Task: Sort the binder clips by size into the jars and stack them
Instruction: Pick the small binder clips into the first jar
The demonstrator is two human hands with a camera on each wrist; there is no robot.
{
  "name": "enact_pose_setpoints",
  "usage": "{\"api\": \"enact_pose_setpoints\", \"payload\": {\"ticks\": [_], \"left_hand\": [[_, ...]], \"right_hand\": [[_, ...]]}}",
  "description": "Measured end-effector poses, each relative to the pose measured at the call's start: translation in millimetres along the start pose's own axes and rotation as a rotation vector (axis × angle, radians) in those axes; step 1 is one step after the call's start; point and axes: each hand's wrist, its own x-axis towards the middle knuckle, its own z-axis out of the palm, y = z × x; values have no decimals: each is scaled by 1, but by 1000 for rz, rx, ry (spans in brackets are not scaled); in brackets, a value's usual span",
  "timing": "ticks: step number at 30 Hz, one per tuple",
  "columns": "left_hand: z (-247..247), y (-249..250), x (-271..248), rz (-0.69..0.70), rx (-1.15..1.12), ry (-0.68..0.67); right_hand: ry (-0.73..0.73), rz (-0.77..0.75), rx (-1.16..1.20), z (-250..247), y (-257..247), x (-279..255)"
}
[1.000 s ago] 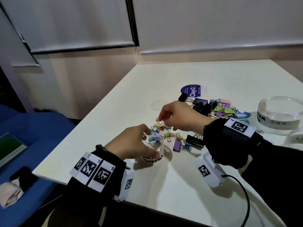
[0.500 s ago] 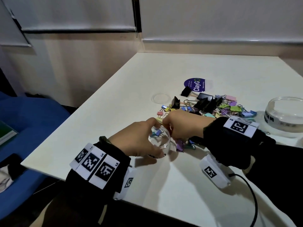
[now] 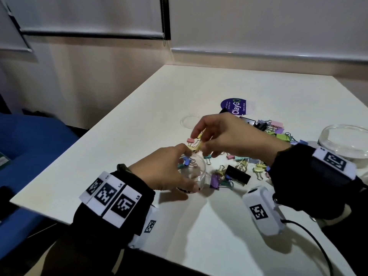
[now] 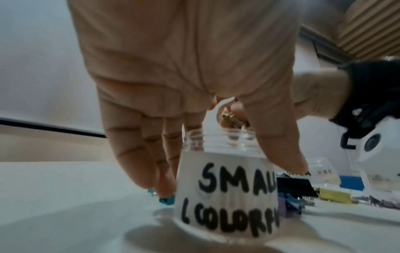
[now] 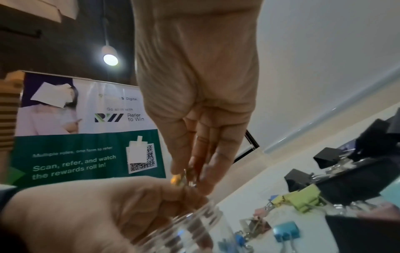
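Head view: left hand (image 3: 163, 170) wrapping around the small clear jar (image 3: 194, 174) near the front edge of the white table (image 3: 139, 120), fingers curled on its wall. Right hand (image 3: 229, 136) hovering just above and behind the jar's mouth, fingertips pinching a small yellow clip (image 3: 199, 145). Lying loose to the right: a black clip (image 3: 238, 174), a purple clip (image 3: 215, 181), and a heap of pastel and black clips (image 3: 274, 130) partly hidden behind the right wrist. Standing further right, a wide clear container (image 3: 346, 140); beyond the heap, a purple round sticker (image 3: 234, 105).

Left wrist view: fingers (image 4: 138, 154) and thumb clasping the jar (image 4: 227, 188), its label reading "SMAL" and "COLOR", the rest cut off. Teal clip (image 4: 166, 199) peeking out beside the jar's base.

Right wrist view: thumb and fingers closing on the yellow clip (image 5: 178, 179) just over the jar's threaded rim (image 5: 194, 222), left hand blocking the jar's near side.
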Motion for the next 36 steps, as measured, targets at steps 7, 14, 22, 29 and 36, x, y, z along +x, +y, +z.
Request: {"api": "enact_pose_setpoints", "payload": {"ticks": [7,14,22,29,36], "left_hand": [[3,0,1,-24,-36,4],[3,6,2,-20,-5,-18],[3,4,2,-19,-11,-28],[3,3,4,-14,-30,-40],[4,6,5,-8,10,-34]], "right_hand": [[-22,32,-565,-2,25,3],[-244,110,-902,2,38,-10],[-232,-8,-969,10,38,-2],[-217,16,-825,3,43,0],[-40,79,-509,-17,42,-1]]}}
